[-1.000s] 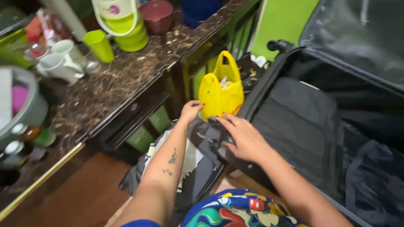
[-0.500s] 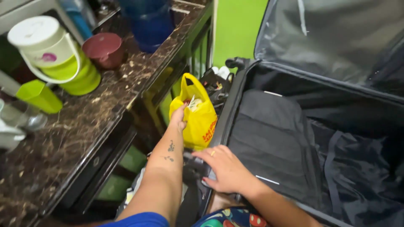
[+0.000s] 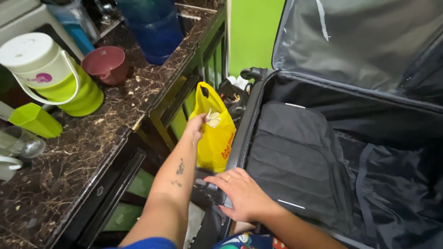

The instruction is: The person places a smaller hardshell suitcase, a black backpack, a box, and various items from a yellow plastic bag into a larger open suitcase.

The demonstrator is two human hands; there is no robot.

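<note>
The left hand was closed on the upper edge of a yellow plastic bag, which hung between the dark marble surface and the open black suitcase, just beside the suitcase's rim. The right hand lay flat with fingers spread on that near rim, holding nothing, below the bag and apart from it. On the surface stood a green jug and a maroon cup.

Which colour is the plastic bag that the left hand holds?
Yellow plastic bag, with red print; the head view shows it.
</note>
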